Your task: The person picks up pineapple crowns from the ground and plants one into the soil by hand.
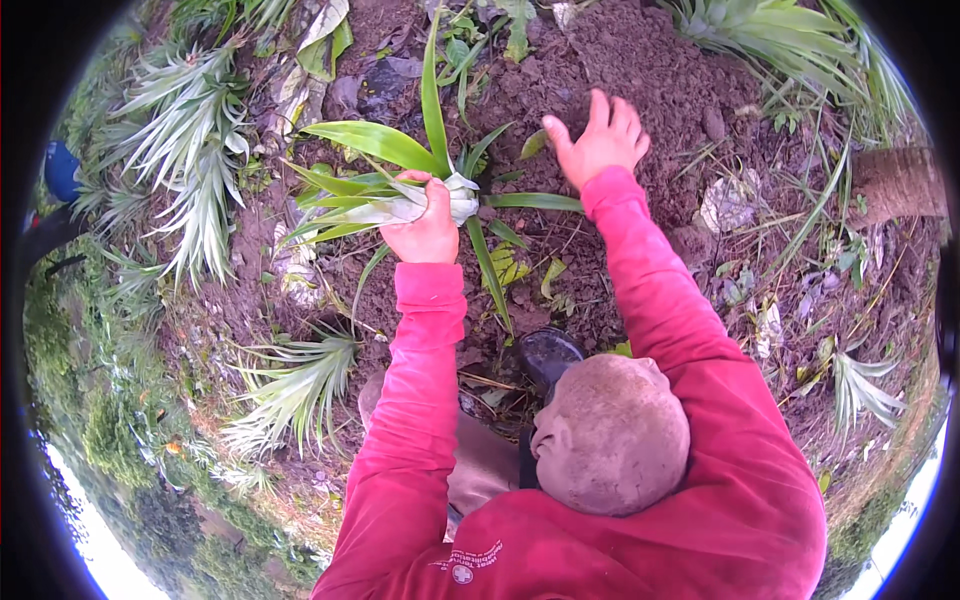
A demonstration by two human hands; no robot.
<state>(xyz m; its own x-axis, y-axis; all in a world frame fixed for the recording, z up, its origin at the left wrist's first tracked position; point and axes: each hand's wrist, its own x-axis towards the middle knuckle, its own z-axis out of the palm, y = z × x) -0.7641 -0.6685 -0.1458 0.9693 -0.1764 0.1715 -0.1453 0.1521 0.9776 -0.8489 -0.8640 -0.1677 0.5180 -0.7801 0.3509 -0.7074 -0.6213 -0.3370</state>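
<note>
Our left hand (425, 228) grips the pale plant (464, 199) with closed fingers, our right hand (605, 146) spreads empty near the far soil (655, 65), and overtight squeezing could tear leaves (358, 215).

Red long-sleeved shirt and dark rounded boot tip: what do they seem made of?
Red long-sleeved shirt: matte cloth, perhaps cotton or a blend, judging by soft sleeve creases. Dark rounded boot tip: probably smooth rubber, possibly leather, given its glossy highlights.

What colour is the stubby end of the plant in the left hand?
Pale, whitish; the stubby end shows best in the head view.
</note>
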